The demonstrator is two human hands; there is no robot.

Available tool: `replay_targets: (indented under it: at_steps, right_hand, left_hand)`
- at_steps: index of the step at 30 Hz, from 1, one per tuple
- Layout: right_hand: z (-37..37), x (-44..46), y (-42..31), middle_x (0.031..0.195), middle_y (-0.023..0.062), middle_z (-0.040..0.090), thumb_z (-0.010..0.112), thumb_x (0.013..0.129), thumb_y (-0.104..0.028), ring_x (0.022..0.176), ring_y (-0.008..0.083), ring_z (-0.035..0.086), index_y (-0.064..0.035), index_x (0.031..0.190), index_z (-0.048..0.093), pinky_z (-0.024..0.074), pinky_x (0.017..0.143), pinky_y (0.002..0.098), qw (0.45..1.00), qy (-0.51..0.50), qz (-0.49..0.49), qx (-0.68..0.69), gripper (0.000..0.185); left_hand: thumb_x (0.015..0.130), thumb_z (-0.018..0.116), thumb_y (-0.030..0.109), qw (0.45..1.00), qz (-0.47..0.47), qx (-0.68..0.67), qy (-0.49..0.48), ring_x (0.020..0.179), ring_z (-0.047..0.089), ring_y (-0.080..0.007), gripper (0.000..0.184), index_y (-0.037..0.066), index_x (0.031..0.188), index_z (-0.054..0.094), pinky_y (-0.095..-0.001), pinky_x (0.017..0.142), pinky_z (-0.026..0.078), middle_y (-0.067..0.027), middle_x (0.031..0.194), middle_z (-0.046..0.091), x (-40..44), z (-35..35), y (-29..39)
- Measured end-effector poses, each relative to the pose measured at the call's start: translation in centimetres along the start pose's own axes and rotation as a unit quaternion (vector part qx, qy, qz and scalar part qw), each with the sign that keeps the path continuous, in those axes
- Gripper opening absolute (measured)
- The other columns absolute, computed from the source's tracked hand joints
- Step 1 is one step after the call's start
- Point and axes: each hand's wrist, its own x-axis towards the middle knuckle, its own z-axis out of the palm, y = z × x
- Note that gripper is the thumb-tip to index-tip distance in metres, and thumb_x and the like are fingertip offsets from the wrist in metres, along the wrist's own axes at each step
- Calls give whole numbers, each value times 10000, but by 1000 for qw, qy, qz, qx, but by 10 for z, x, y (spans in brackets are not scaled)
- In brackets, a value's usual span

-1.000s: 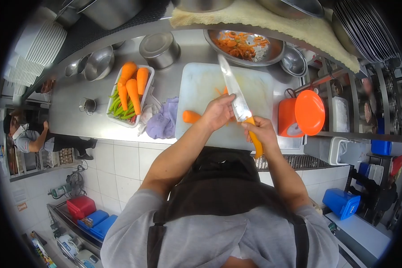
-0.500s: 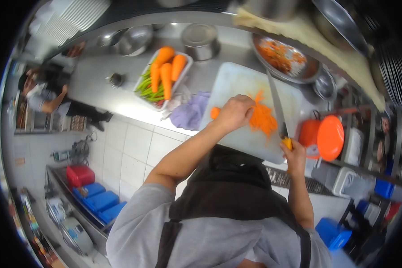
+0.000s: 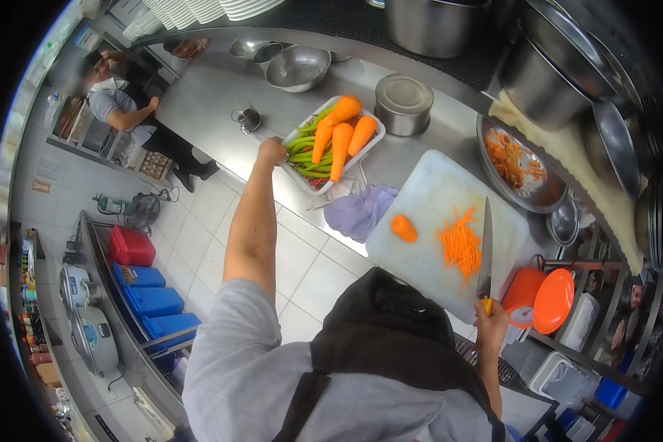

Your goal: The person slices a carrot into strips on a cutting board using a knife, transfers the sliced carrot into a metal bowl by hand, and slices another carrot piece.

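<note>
My left hand (image 3: 272, 152) is at the left corner of a white plastic tray (image 3: 373, 145), its fingers curled at the rim. In the tray lie several whole peeled carrots (image 3: 339, 151) on top of long green chillies (image 3: 300, 145). My right hand (image 3: 491, 324) is closed around the yellow handle of a large kitchen knife (image 3: 486, 254). The knife's blade lies along the right part of a white cutting board (image 3: 431, 177). On the board sit a pile of carrot strips (image 3: 461, 244) and a short carrot piece (image 3: 403, 228).
A purple cloth (image 3: 361, 212) lies between tray and board. Behind are a lidded steel pot (image 3: 404, 105) and a steel bowl with shredded carrot (image 3: 519, 166). An orange container (image 3: 523, 287) stands right of the board. Another person (image 3: 121, 110) stands at far left.
My left hand has left the carrot strips and reached left to the tray. My right hand still holds the knife. The view has shifted, showing more of the shelf.
</note>
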Motion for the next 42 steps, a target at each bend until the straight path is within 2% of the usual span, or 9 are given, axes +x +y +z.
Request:
replay_targets:
  at_steps: [15, 17, 22, 24, 27, 35, 40, 41, 42]
  right_hand:
    - [-15, -3, -11, 651, 8, 560, 759, 858, -173, 506, 91, 505, 27, 942, 690, 418, 472, 264, 997, 14, 46, -65, 228]
    - [-15, -3, -16, 656, 22, 571, 733, 866, -165, 507, 99, 511, 44, 933, 676, 420, 460, 272, 996, 5, 37, -80, 227]
    - [-17, -5, -16, 624, 52, 576, 749, 868, -237, 495, 121, 536, 33, 929, 691, 429, 477, 293, 990, 3, 21, -138, 283]
    - [-17, -9, -19, 623, 61, 589, 752, 869, -247, 497, 133, 552, 33, 952, 700, 448, 486, 294, 992, 8, 17, -125, 297]
    - [-20, -16, -22, 645, 99, 639, 763, 859, -268, 515, 141, 592, 30, 969, 703, 483, 513, 313, 986, 6, 21, -168, 323]
    - [-19, -46, -23, 567, 91, 606, 785, 831, -237, 500, 124, 570, 0, 925, 724, 451, 521, 321, 979, 44, 11, -198, 261]
    - [-14, -53, -26, 568, 77, 605, 760, 843, -207, 512, 113, 566, -13, 874, 723, 457, 532, 311, 985, 52, 49, -155, 200]
    - [-16, -52, -17, 583, 97, 617, 765, 840, -215, 516, 139, 578, -13, 877, 720, 462, 543, 331, 984, 51, 38, -168, 211]
    - [-16, -50, -2, 599, 110, 627, 768, 837, -222, 529, 156, 587, -19, 901, 722, 465, 556, 352, 981, 61, 37, -183, 218]
  left_hand:
    - [778, 597, 148, 993, -6, 114, 9, 1045, 677, -345, 376, 83, 1128, 718, -419, 914, 530, -200, 1089, 708, 15, -43, -81]
    - [815, 581, 152, 975, -83, 106, 177, 1077, 661, -363, 393, 46, 1179, 685, -434, 927, 519, -217, 1110, 697, -14, -61, -14]
    - [884, 643, 257, 907, 296, -134, 269, 1078, 642, -407, 413, 18, 1220, 652, -449, 953, 500, -229, 1155, 678, -43, -36, 172]
    - [886, 633, 315, 916, 339, -105, 184, 1069, 644, -412, 460, 3, 1224, 635, -452, 954, 502, -248, 1205, 649, -17, -12, 241]
    - [873, 647, 315, 840, 473, 10, 265, 1007, 671, -398, 412, 20, 1160, 673, -438, 925, 529, -215, 1171, 675, 67, 62, 308]
    - [877, 637, 296, 914, 375, -83, 135, 976, 686, -373, 360, 39, 1122, 693, -430, 893, 546, -186, 1124, 699, 107, 102, 362]
    - [880, 630, 285, 805, 167, -569, -15, 956, 695, -357, 329, 51, 1099, 706, -425, 872, 556, -167, 1096, 714, 71, 103, 309]
    - [881, 629, 283, 873, 145, -463, -57, 952, 697, -354, 323, 54, 1094, 709, -424, 868, 558, -164, 1090, 717, 68, 104, 287]
    - [905, 593, 308, 963, 248, -15, -108, 944, 702, -332, 323, 68, 1082, 718, -425, 838, 566, -147, 1054, 728, 77, 104, 269]
